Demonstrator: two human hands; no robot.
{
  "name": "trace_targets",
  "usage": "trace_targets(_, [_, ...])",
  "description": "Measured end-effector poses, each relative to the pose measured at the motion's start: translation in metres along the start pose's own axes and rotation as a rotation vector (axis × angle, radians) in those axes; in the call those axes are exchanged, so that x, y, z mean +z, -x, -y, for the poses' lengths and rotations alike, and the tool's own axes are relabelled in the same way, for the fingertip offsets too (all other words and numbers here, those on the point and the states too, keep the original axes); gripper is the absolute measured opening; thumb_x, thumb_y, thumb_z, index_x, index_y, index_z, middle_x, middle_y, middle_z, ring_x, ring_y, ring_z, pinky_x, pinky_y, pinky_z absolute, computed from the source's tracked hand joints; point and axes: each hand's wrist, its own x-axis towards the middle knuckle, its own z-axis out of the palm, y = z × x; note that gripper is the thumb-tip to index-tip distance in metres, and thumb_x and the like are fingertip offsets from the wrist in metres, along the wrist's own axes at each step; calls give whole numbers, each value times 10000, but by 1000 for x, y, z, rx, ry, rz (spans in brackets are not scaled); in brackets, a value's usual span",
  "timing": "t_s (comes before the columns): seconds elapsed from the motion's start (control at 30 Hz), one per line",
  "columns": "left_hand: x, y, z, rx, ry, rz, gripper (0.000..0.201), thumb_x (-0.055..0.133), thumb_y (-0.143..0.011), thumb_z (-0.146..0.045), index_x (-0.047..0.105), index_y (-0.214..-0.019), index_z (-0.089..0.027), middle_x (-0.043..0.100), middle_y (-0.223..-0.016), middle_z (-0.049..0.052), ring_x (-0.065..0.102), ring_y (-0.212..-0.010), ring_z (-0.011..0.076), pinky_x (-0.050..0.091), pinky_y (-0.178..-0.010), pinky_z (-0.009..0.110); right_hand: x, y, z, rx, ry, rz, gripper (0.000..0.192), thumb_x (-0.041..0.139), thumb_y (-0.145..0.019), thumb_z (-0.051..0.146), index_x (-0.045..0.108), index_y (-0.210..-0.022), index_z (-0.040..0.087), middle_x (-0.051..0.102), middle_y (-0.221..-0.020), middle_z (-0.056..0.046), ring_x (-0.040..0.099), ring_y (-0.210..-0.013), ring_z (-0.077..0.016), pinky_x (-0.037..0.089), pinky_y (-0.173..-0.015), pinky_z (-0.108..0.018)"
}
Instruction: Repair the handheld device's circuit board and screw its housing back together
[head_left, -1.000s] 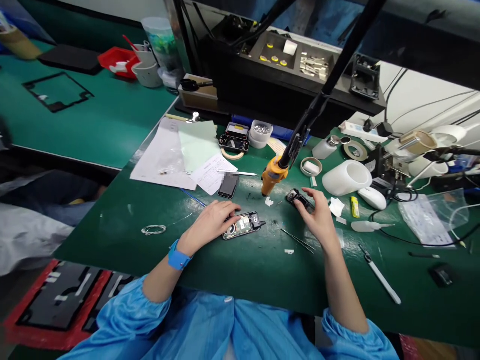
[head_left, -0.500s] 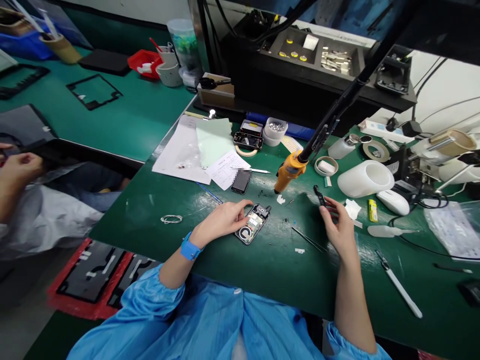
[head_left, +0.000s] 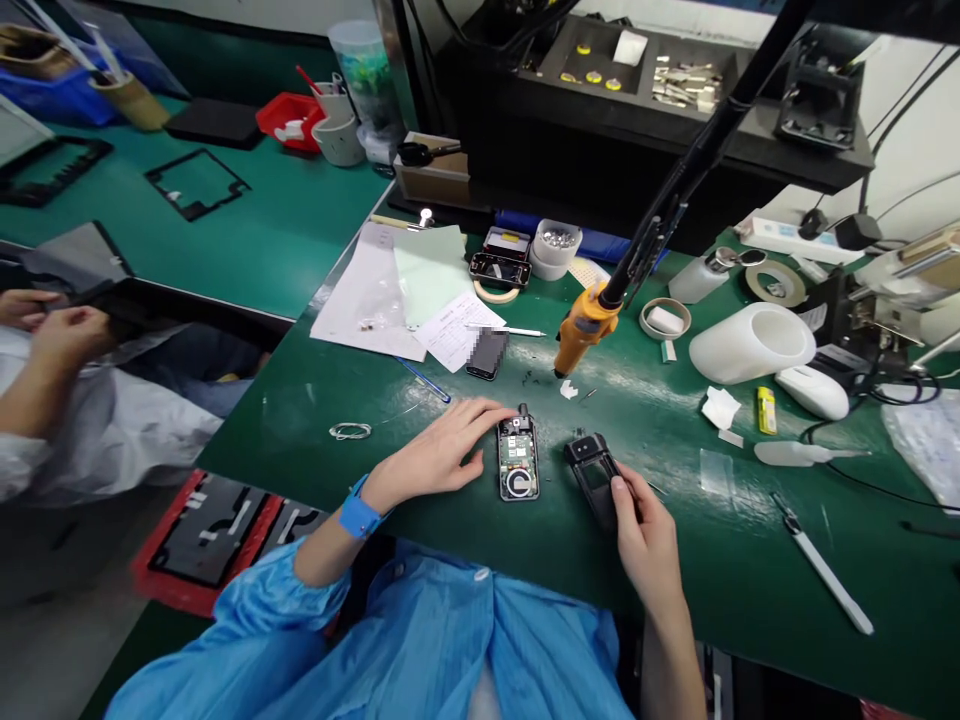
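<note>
Green matting is covering the bench [head_left: 300,400], and on it the opened phone [head_left: 518,460] is now lying upright, its length running from six to twelve o'clock, where half a second ago it was lying slanted. The left hand [head_left: 439,450] is resting flat beside it at nine o'clock, fingers spread and loose, fingertips touching the phone's left edge and gripping nothing. The right hand [head_left: 645,535] has come down and inward from its place near the orange screwdriver [head_left: 581,335]; it is now closing thumb and fingers around the lower end of the black back cover [head_left: 596,475], which is lying just at three o'clock of the phone and apart from it. A second ago that cover was being held up off the mat farther toward one o'clock. Judging by this, the two halves are being brought side by side, squared up and close at hand.

Beyond the phone at twelve o'clock, a second dark phone [head_left: 487,352] is lying by the papers [head_left: 375,300], and the screwdriver is hanging on its black arm. A white plastic cup [head_left: 750,342] is lying on its side toward two o'clock. At far nine o'clock another person's hands [head_left: 45,325] are working over a dark panel.
</note>
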Motion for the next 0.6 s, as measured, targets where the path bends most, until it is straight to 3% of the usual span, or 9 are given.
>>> trace_targets(0.07, [-3,-10,2,98,-87,95,895,517,-855,-8,391,-1704,-264,489,-1755,162,485,-1607,368,465,-1280,581,4,9,-6,-49,118,-32,534,527,-1067,658,837,-1214,248,864,-1098,-123,797,-944,-316,646,-854,-451])
trace_targets(0.13, [-4,-20,4,183,-112,210,981,548,-832,-11,330,-1744,-299,392,-1836,133,349,-1700,406,388,-1320,640,7,15,-13,-111,224,-66,515,481,-1094,618,822,-1222,254,857,-1096,-128,786,-920,-314,635,-841,-456])
trace_targets(0.23, [-2,-34,6,263,-85,314,964,654,-849,-65,356,-1732,-311,502,-1773,116,294,-1722,430,317,-1344,664,10,18,-20,-211,319,-114,484,443,-1128,574,793,-1224,253,836,-1108,-133,774,-937,-307,610,-823,-444])
trace_targets(0.4, [0,-42,16,242,-85,237,800,902,-871,-319,548,-1587,-289,711,-1452,124,596,-1416,387,436,-1235,558,12,22,-20,-384,421,-154,526,557,-1098,652,695,-1417,257,744,-1180,-144,725,-1060,-340,576,-857,-465])
trace_targets(0.5, [5,-39,23,193,-124,158,740,903,-902,-522,603,-1520,-246,712,-1320,123,639,-1246,358,485,-1144,507,12,25,-18,-453,495,-164,630,573,-1079,703,630,-1523,259,714,-1229,-160,699,-1074,-353,559,-867,-479])
trace_targets(0.6, [10,-36,27,157,-146,105,752,844,-944,-614,601,-1522,-198,692,-1305,141,644,-1204,353,505,-1089,478,9,25,-15,-489,532,-151,568,537,-1120,635,610,-1546,266,729,-1248,-159,705,-1077,-342,553,-871,-467])
